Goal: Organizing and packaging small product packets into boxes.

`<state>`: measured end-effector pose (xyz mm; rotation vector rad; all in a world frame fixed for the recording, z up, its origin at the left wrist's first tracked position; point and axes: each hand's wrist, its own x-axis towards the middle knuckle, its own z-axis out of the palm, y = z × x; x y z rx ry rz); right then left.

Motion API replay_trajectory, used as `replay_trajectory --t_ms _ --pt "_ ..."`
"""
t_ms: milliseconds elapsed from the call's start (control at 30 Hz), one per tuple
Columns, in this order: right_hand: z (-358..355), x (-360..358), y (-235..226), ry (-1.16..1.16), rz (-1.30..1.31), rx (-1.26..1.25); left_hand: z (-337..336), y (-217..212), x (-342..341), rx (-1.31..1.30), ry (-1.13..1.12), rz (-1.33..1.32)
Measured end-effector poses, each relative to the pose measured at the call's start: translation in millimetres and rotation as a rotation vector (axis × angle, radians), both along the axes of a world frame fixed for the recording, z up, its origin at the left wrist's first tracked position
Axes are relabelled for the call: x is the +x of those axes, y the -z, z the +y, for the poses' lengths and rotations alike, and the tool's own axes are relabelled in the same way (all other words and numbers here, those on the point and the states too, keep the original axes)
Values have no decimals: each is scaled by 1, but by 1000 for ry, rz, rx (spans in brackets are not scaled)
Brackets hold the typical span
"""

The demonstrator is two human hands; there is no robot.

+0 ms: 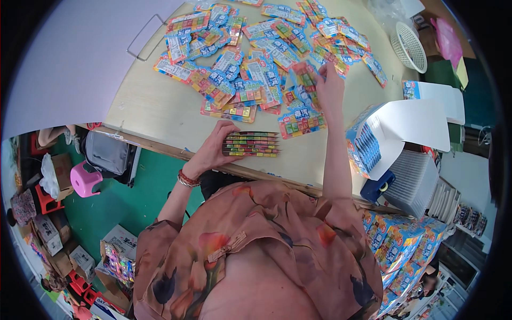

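Observation:
My left hand is closed around one end of a small stack of candy packs, which stand on edge at the table's near side. My right hand reaches to the right part of a loose pile and pinches a colourful candy pack, slightly blurred. Spread over the far half of the table, the pile of blister candy packs overlaps at many angles, some printed side up and some turned over. Nearest to the stack in the pile lies a blue and orange pack.
Right of my right forearm, an open display box holds a row of packs, its white flap raised. Near it are a tape dispenser and a clear plastic tray stack. A white basket stands far right; a pink stool is on the floor.

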<state>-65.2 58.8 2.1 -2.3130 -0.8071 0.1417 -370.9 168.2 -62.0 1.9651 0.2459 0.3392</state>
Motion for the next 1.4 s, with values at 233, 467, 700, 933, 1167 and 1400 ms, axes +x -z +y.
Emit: replay_trajectory --t_ms 233,467,700,933,1167,1400 --pt "-3 -25 17 -222 -322 211 3 -1 2 0 58 5" --pt "-11 -99 13 -634 308 -22 -11 -2 5 -129 -148 -192" --pt "-12 -33 17 -327 -356 -135 -3 -5 4 -105 39 -29" --pt "-40 -6 34 -565 -406 -338 -3 -1 4 -77 53 -44" --pt "-47 -54 21 -408 -221 -50 -2 2 2 -33 52 -78" --pt "-38 -44 60 -231 -680 -111 -2 6 3 -69 28 -31"
